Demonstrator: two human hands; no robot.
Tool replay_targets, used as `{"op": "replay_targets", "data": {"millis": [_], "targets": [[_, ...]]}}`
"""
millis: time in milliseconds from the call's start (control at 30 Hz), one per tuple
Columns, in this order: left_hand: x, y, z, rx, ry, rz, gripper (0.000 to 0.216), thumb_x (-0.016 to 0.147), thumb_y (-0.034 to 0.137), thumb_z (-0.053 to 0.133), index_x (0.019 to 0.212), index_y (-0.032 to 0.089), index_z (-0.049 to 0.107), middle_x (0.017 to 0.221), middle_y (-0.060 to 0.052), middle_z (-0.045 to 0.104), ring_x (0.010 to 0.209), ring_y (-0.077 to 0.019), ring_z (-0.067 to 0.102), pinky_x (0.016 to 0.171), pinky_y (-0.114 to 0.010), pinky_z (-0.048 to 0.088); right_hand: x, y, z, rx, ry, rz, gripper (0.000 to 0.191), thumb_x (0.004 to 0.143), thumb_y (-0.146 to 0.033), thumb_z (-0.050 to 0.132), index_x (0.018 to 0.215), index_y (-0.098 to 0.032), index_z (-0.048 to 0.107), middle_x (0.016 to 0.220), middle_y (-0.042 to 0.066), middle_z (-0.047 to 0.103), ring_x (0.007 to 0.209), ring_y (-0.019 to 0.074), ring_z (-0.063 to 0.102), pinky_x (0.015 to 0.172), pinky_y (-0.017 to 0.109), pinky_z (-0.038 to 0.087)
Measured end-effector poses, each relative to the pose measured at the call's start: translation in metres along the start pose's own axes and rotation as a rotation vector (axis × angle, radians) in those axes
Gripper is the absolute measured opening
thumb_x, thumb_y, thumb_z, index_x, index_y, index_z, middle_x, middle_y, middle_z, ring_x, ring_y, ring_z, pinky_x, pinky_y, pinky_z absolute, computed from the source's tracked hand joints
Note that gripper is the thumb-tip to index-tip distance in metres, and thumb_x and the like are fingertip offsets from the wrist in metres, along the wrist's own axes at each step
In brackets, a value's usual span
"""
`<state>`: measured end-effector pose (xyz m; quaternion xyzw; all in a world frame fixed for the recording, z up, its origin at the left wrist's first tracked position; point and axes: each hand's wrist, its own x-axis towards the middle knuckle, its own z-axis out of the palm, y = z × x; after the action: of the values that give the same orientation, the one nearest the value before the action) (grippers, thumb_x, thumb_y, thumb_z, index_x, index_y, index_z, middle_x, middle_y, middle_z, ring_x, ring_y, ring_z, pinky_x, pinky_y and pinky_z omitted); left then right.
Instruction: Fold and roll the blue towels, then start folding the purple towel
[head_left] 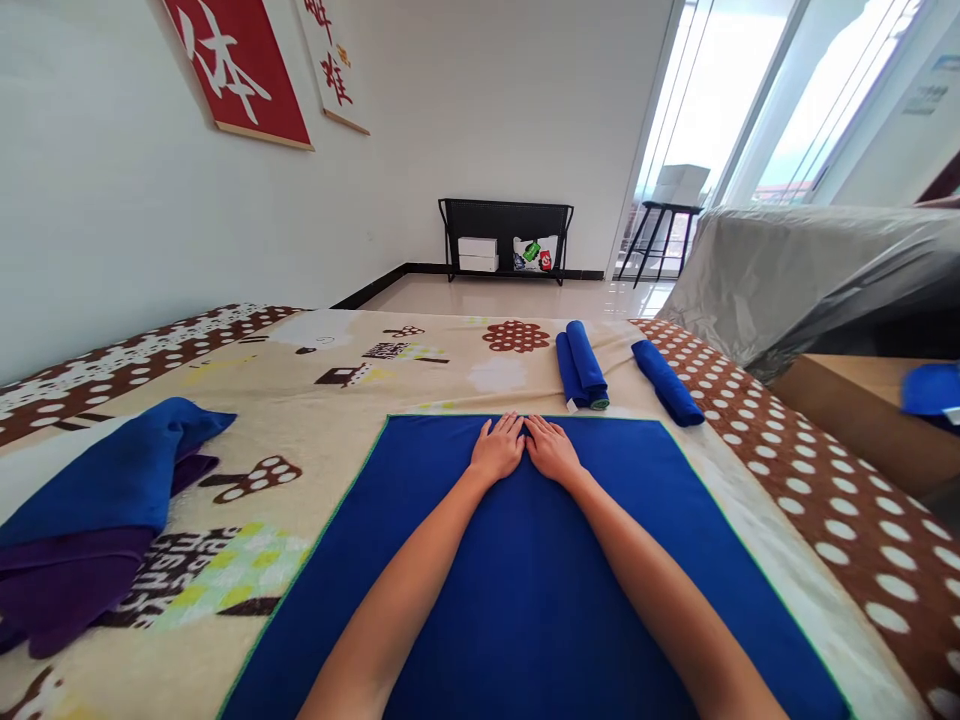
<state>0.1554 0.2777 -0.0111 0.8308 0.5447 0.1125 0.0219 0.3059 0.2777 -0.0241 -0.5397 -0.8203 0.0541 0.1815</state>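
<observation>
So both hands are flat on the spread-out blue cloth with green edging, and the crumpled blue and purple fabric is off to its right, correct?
No: the head view shows the crumpled blue and purple fabric left of the spread-out blue cloth with green edging. The left hand and right hand are flat on that cloth.

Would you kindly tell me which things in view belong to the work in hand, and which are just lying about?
Part of the work:
spread blue cloth, with left hand and right hand resting on it
probably, blue rolls
probably, heaped blue and purple cloth

Apparently just lying about:
black rack
white boxes on it
dark stool
</observation>
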Motion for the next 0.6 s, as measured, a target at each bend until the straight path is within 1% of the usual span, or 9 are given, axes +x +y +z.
{"op": "replay_targets", "data": {"millis": [133,200,267,367,467,600], "targets": [[-0.001,-0.004,0.001,-0.016,-0.012,-0.019,0.055,0.100,0.035,0.028,0.154,0.025,0.037,0.161,-0.007,0.033,0.150,-0.0229,0.027,0.122,-0.052,0.020,-0.001,0.010,0.001,0.049,-0.001,0.004,0.052,0.099,-0.029,0.037,0.150,-0.022,0.042,0.156,0.007,0.040,0.147,0.0216,0.032,0.121,0.046,0.024],[0.000,-0.004,0.001,-0.015,-0.024,-0.029,0.055,0.100,0.036,0.028,0.154,0.025,0.037,0.162,-0.006,0.031,0.151,-0.0225,0.026,0.122,-0.051,0.020,-0.002,0.012,0.000,0.060,0.001,0.007,0.051,0.099,-0.031,0.038,0.150,-0.023,0.042,0.156,0.007,0.039,0.147,0.0220,0.033,0.121,0.047,0.023],[0.000,-0.005,0.001,-0.009,-0.034,-0.043,0.056,0.101,0.040,0.028,0.154,0.025,0.037,0.162,-0.005,0.029,0.151,-0.0222,0.025,0.122,-0.052,0.019,-0.003,0.016,-0.003,0.064,0.004,0.007,0.050,0.101,-0.037,0.038,0.149,-0.023,0.044,0.156,0.008,0.039,0.147,0.0228,0.033,0.121,0.048,0.023],[-0.003,-0.015,-0.003,0.001,-0.043,-0.075,0.058,0.101,0.049,0.026,0.154,0.026,0.036,0.163,-0.005,0.027,0.151,-0.0222,0.023,0.122,-0.052,0.018,-0.010,0.030,-0.011,0.070,-0.007,-0.028,0.052,0.101,-0.044,0.040,0.148,-0.022,0.046,0.155,0.007,0.041,0.147,0.0218,0.034,0.121,0.044,0.025],[-0.011,-0.039,-0.010,0.013,-0.049,-0.123,0.061,0.100,0.053,0.027,0.154,0.025,0.035,0.163,-0.006,0.026,0.152,-0.0227,0.022,0.122,-0.052,0.017,-0.022,0.059,-0.023,0.068,-0.025,-0.061,0.051,0.101,-0.044,0.040,0.146,-0.022,0.049,0.153,0.005,0.044,0.145,0.0194,0.036,0.121,0.039,0.027],[-0.029,-0.090,-0.024,0.034,-0.056,-0.220,0.061,0.100,0.052,0.028,0.154,0.024,0.035,0.164,-0.007,0.026,0.152,-0.0235,0.022,0.122,-0.053,0.016,-0.045,0.111,-0.044,0.037,-0.013,-0.010,0.050,0.100,-0.042,0.040,0.144,-0.021,0.052,0.150,0.006,0.048,0.142,0.0204,0.041,0.120,0.039,0.031]]}}
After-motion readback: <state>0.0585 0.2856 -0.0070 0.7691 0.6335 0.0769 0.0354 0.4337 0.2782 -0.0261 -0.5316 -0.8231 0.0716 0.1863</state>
